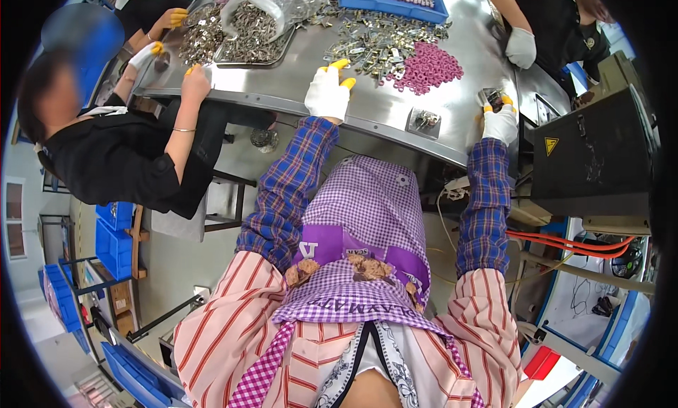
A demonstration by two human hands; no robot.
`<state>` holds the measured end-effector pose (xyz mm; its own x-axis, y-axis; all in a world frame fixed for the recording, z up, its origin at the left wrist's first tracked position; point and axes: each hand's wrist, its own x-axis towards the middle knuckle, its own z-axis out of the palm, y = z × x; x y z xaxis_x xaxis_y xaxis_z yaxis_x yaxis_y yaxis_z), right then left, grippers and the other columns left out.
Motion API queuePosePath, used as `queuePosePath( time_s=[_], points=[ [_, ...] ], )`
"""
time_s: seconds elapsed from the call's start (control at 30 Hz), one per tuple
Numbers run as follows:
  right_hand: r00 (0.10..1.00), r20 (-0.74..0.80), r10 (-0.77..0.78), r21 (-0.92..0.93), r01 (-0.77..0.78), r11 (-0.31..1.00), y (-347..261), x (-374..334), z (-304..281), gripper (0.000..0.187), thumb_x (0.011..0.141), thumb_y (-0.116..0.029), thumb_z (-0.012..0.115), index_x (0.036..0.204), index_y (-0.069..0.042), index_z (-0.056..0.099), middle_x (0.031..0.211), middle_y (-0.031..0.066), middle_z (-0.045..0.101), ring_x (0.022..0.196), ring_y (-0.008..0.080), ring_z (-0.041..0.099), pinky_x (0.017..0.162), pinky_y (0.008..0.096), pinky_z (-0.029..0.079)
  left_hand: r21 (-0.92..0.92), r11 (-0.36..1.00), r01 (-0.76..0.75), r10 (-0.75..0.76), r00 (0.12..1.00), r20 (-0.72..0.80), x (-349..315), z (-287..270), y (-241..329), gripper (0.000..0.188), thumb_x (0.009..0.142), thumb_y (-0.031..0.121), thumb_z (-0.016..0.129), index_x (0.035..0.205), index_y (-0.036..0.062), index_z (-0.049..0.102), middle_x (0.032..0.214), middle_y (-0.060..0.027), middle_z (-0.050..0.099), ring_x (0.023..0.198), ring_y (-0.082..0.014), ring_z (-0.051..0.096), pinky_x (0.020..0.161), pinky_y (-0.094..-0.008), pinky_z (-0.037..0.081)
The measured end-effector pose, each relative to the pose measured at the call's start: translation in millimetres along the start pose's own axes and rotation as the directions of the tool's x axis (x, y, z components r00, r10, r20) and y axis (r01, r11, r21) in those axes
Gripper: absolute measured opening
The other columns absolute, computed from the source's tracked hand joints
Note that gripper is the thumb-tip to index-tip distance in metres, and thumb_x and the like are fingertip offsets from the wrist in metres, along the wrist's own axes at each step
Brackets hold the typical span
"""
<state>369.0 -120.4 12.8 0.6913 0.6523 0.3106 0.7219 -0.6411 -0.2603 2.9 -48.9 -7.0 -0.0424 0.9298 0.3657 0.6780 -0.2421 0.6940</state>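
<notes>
My left hand (328, 94), in a white glove with yellow fingertips, is over the front part of the metal table. Its thumb and forefinger are apart, and I see nothing between them. Just beyond it lies a loose heap of small metal parts (364, 46), with a pile of pink rings (427, 68) on its right side. My right hand (501, 123), gloved the same way, has its fingers closed around a small dark metal piece (490, 96) near the table's right end; the glove hides part of it. Between my hands sits a small square metal fixture (424, 122).
A blue tray (395, 11) of rowed parts stands at the back. Left of it are a metal tray (258, 59) and a plastic bag (282, 6) with metal parts. Co-workers' hands are at the left and upper right. A dark machine cabinet (593, 154) stands right.
</notes>
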Motion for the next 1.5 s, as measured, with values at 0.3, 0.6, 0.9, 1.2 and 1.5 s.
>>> queuePosePath(
  time_s=[0.3,0.6,0.9,1.2,1.5],
  points=[
    [0.999,0.037,0.024,-0.061,-0.022,0.998,-5,0,0,0.044,0.083,-0.041,0.061,0.121,-0.019,0.055,0.109,0.006,0.059,0.089,0.0258,0.063,0.078,0.0351,0.052,0.355,0.919,-0.174,0.136,0.982,0.13,33,2,10,0.031,0.077,0.026,0.065,0.107,0.0184,0.063,0.088,-0.0093,0.063,0.075,-0.0269,0.061,0.068,-0.0383,0.048],
    [0.998,0.05,0.022,-0.069,-0.018,0.997,-10,1,-4,0.046,0.084,-0.042,0.061,0.122,-0.016,0.054,0.109,0.0062,0.059,0.09,0.0253,0.063,0.078,0.0342,0.052,-0.156,0.985,0.069,-0.08,0.994,-0.069,-35,7,36,0.019,0.08,0.023,0.062,0.097,0.0141,0.065,0.088,-0.0089,0.064,0.069,-0.0282,0.061,0.064,-0.0384,0.049],
    [0.998,0.062,0.026,-0.115,-0.019,0.993,-7,12,-3,0.048,0.084,-0.042,0.06,0.124,-0.016,0.054,0.11,0.0057,0.058,0.093,0.0243,0.062,0.077,0.0345,0.051,0.141,0.984,-0.111,0.118,0.992,-0.045,-56,16,38,0.02,0.08,0.017,0.063,0.099,0.0116,0.067,0.09,-0.0078,0.065,0.068,-0.0256,0.061,0.062,-0.0359,0.048],
    [0.958,0.048,-0.283,-0.146,0.287,0.947,-62,6,-28,0.046,0.08,-0.038,0.062,0.123,-0.023,0.056,0.107,0.0034,0.062,0.095,0.0226,0.06,0.078,0.0382,0.049,0.269,0.899,-0.347,0.409,0.884,-0.225,-56,28,27,0.014,0.077,0.02,0.065,0.085,0.008,0.066,0.085,-0.0086,0.063,0.062,-0.0259,0.055,0.057,-0.0369,0.045],
    [0.466,0.353,-0.812,-0.083,0.88,0.469,-202,-66,-31,0.023,0.075,-0.029,0.061,0.082,-0.009,0.072,0.08,0.0092,0.069,0.074,0.0282,0.065,0.068,0.04,0.048,0.399,0.861,-0.316,0.417,0.888,-0.196,-55,23,33,0.017,0.074,0.024,0.067,0.08,0.0078,0.065,0.083,-0.0089,0.062,0.062,-0.0243,0.053,0.056,-0.0358,0.044]
  ],
)
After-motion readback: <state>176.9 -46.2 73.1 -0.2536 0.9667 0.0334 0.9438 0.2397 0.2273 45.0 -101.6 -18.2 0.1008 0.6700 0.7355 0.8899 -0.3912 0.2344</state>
